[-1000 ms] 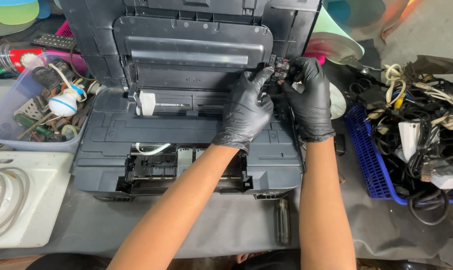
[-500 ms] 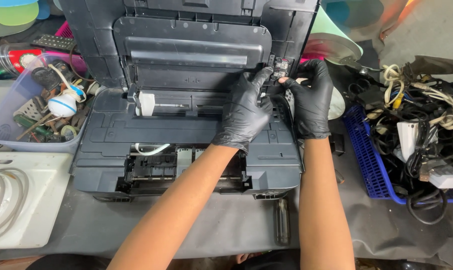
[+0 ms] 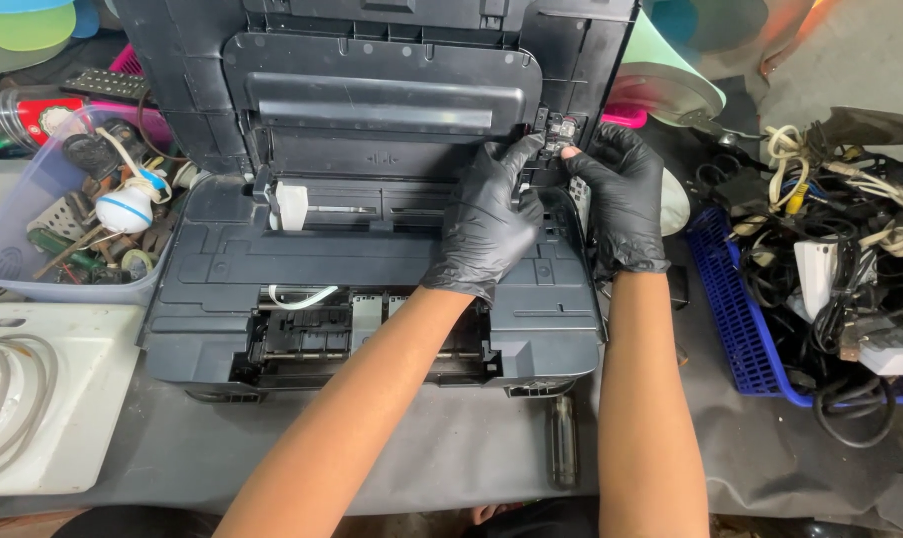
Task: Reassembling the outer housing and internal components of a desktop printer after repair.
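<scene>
A dark grey printer [image 3: 272, 269] lies opened on the bench, its raised lid [image 3: 382, 100] standing at the back. Both my hands wear black gloves. My left hand [image 3: 489, 214] reaches over the printer's right side, fingertips pinching a small black part [image 3: 556, 134] at the lid's right hinge area. My right hand [image 3: 621, 199] meets it from the right, thumb and fingers on the same small part. A white piece [image 3: 292, 207] sits on the carriage rail inside the printer. The part's underside is hidden by my fingers.
A clear tub [image 3: 33, 269] of small tools and odds sits at left, a white device [image 3: 43, 399] below it. A blue basket [image 3: 740, 329] of tangled cables stands at right. A dark cylinder [image 3: 563, 438] lies in front of the printer.
Both hands have shifted slightly up and right along the hinge area, staying on the small black part. The printer has not moved.
</scene>
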